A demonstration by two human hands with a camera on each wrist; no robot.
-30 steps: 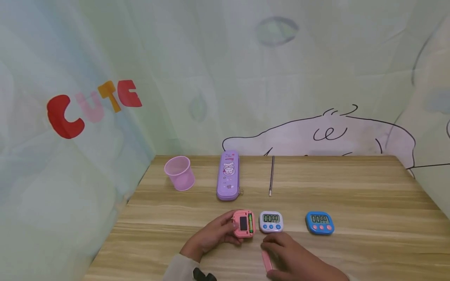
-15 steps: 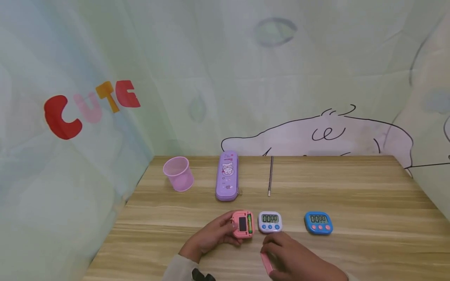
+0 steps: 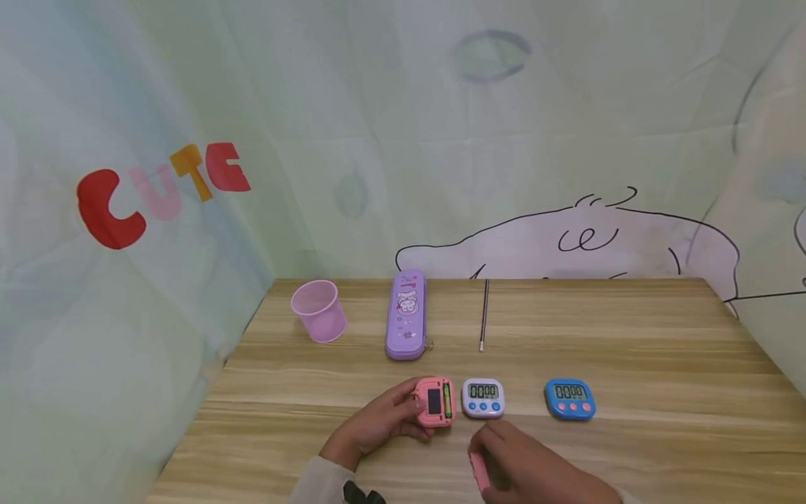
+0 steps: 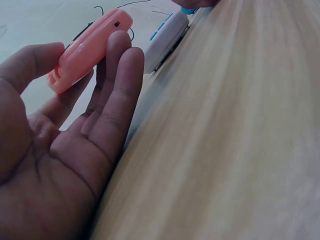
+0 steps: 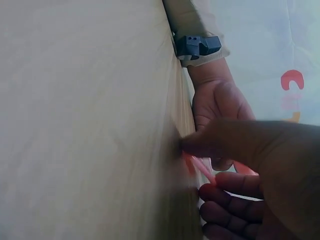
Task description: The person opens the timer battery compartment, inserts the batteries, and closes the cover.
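My left hand [image 3: 384, 422] holds a pink digital timer [image 3: 435, 402] between thumb and fingers, its back turned up. The timer's battery slot is uncovered and a green battery [image 3: 448, 400] lies in it. In the left wrist view the pink timer [image 4: 90, 50] is seen edge-on, raised off the table. My right hand [image 3: 522, 462] pinches a thin pink battery cover [image 3: 479, 471] just above the table, to the right of the timer. The right wrist view shows that cover [image 5: 202, 167] between thumb and fingers. Just beyond the right hand sits a white timer [image 3: 483, 398].
A blue timer [image 3: 569, 400] lies to the right, reading zeros like the white one. Farther back on the wooden table [image 3: 630, 336] are a pink cup [image 3: 324, 318], a purple pencil case [image 3: 406, 318] and a dark pencil [image 3: 484, 315]. A printed curtain [image 3: 352, 140] hangs behind.
The pink battery cover has tilted slightly in the right hand's fingers, and that hand has shifted a little. The left hand keeps its hold on the pink timer, almost still.
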